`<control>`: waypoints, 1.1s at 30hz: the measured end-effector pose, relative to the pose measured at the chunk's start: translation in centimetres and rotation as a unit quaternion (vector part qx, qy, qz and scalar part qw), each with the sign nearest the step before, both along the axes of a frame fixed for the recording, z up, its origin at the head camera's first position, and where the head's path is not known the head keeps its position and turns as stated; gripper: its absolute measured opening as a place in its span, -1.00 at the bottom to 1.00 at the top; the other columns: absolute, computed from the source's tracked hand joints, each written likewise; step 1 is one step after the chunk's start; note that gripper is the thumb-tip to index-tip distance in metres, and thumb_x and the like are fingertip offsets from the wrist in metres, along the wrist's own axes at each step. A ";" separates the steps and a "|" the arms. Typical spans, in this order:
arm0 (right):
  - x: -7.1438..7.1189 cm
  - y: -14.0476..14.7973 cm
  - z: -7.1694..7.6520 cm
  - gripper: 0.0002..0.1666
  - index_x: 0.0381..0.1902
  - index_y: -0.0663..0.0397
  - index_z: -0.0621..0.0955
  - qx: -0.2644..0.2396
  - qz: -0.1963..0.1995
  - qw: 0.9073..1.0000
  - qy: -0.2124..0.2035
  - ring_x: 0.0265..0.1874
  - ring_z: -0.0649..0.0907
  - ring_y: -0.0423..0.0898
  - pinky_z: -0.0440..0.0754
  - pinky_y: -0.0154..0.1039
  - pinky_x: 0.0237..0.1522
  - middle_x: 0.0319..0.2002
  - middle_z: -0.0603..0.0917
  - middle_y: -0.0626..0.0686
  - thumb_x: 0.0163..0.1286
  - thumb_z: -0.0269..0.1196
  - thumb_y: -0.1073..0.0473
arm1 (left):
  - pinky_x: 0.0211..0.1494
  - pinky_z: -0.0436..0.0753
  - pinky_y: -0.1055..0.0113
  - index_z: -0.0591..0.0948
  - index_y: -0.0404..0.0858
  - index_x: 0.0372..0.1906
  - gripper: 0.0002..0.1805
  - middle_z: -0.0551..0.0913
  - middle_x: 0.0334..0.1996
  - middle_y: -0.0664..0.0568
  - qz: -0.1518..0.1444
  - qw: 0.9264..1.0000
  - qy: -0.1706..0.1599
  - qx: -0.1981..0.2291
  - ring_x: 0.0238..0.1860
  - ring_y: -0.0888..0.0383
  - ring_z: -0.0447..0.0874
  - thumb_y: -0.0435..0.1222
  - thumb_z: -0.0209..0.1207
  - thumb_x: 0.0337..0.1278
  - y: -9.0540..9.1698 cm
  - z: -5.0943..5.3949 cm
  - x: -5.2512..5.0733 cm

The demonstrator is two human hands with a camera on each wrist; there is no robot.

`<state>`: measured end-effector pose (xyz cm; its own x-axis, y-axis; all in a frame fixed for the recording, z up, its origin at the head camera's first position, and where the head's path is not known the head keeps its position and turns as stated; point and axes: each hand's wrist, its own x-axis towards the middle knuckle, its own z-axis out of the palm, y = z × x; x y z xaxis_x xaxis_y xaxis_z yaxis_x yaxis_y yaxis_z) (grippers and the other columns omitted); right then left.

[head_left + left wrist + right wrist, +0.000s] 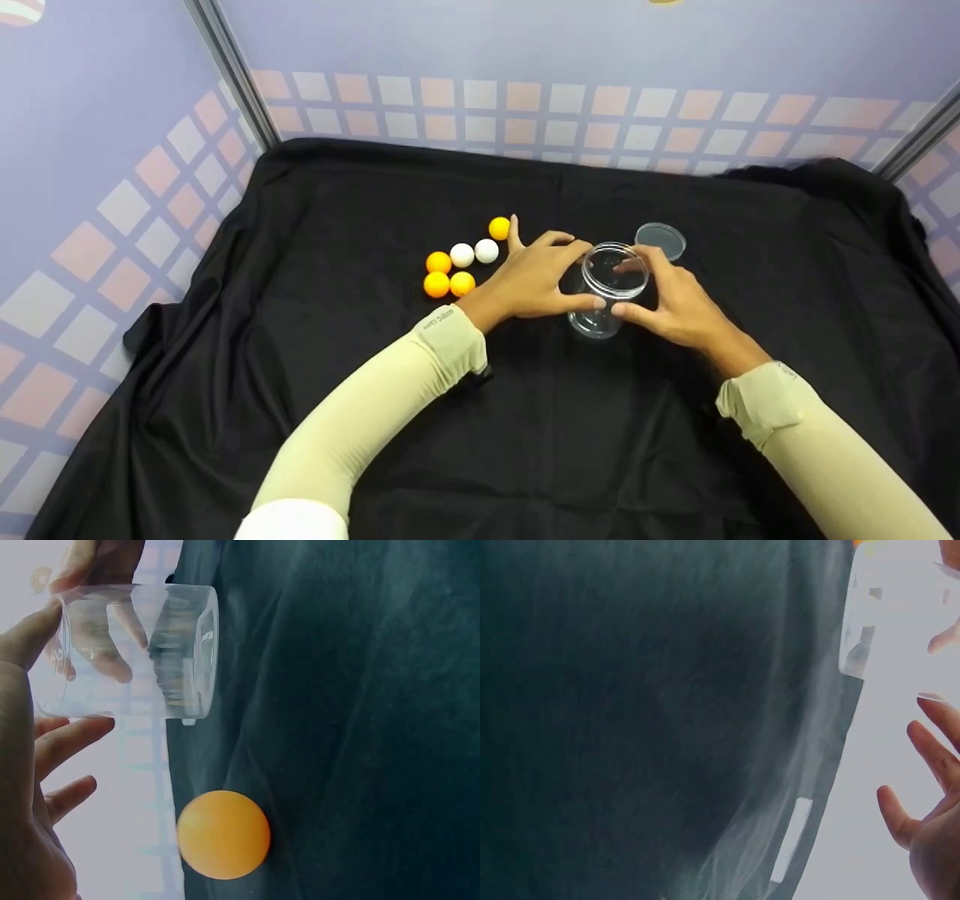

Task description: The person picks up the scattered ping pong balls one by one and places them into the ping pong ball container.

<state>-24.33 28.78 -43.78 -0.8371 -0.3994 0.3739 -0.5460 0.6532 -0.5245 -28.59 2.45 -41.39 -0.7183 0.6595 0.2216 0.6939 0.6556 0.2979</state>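
Observation:
A clear, round plastic jar (pixel 615 281) stands nearly upright between the two hands, its mouth uncovered. My left hand (pixel 538 277) holds its left side between thumb and fingers, with the other fingers spread. From the right, my right hand (pixel 675 300) grips the jar, thumb in front and index finger behind near the rim. In the left wrist view the jar (pixel 139 652) looks empty; whether its base touches the cloth I cannot tell. A clear round lid (pixel 661 240) lies behind the right hand.
Several balls lie left of the left hand: orange ones (pixel 437 284) and two white ones (pixel 462 255). One orange ball (pixel 499 228) sits close by the left hand's raised finger. Black cloth (pixel 480 450) covers the table, with patterned walls (pixel 480 45) behind and at the sides.

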 end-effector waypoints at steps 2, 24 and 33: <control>0.6 -0.2 0.2 0.00 0.41 0.02 0.34 -0.011 0.000 1.000 0.007 0.18 0.67 0.02 0.47 -0.01 0.25 0.14 0.72 0.02 0.12 0.57 -0.06 | 0.40 -0.37 -0.58 0.43 0.13 0.41 -0.06 0.58 0.31 0.29 0.001 1.000 0.002 0.001 0.48 0.18 0.31 0.58 0.01 0.01 -0.2 0.3 0.7; 8.0 -2.1 -0.8 0.06 0.32 0.12 0.46 -0.051 0.025 0.994 0.093 0.10 0.64 -0.02 0.36 -0.03 0.20 0.03 0.76 -0.06 -0.15 0.63 -0.06 | 0.36 -0.12 -0.63 0.55 0.00 0.27 -0.13 0.68 0.16 0.23 -0.032 0.998 0.039 0.042 0.32 0.16 0.51 0.50 0.14 0.00 -2.2 0.1 8.6; 8.5 -2.3 -1.3 0.09 0.34 0.13 0.48 -0.085 0.029 0.989 0.117 0.08 0.65 -0.06 0.37 -0.25 0.24 0.01 0.76 -0.02 -0.15 0.63 -0.12 | 0.36 -0.07 -0.59 0.54 0.03 0.29 -0.13 0.66 0.17 0.25 -0.026 0.996 0.023 0.076 0.29 0.19 0.51 0.48 0.20 -0.03 -2.4 -0.3 9.5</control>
